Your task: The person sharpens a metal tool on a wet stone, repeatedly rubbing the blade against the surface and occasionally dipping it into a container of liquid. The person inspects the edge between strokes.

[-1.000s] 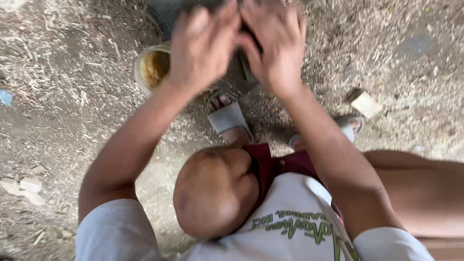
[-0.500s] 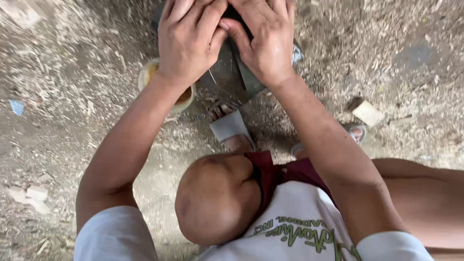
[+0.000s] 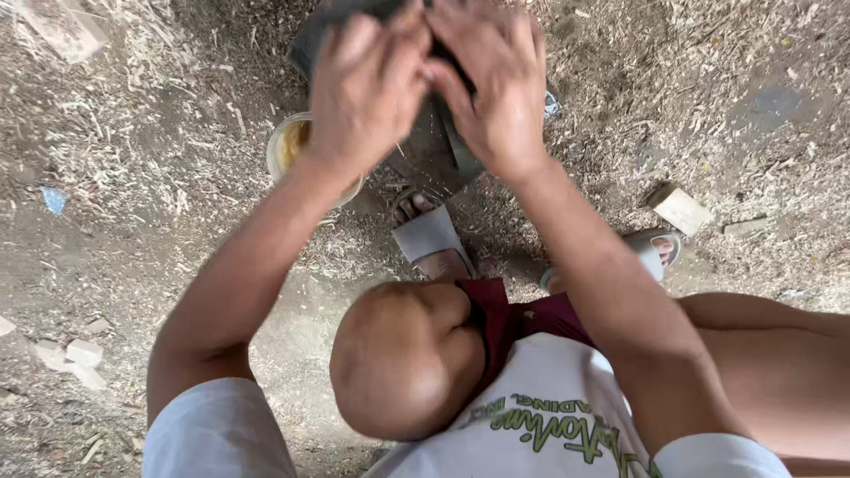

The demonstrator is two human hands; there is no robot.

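Two hands: left hand (image 3: 367,84) and right hand (image 3: 496,84) both clasp one dark grey object (image 3: 425,133) at the top of view.
Containers: one yellow-filled tub (image 3: 288,146), beside the left wrist.
Sandals: two grey sandals (image 3: 431,239).
Wood blocks: one pale wood block (image 3: 680,210), right of the hands.
Ground: sawdust-strewn floor (image 3: 142,204).

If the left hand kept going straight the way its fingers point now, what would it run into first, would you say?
The left hand points up and slightly right in the picture, toward the dark grey object that both hands grip. Its fingertips already seem to touch it, beside the right hand. Depth is hard to judge under the blur.
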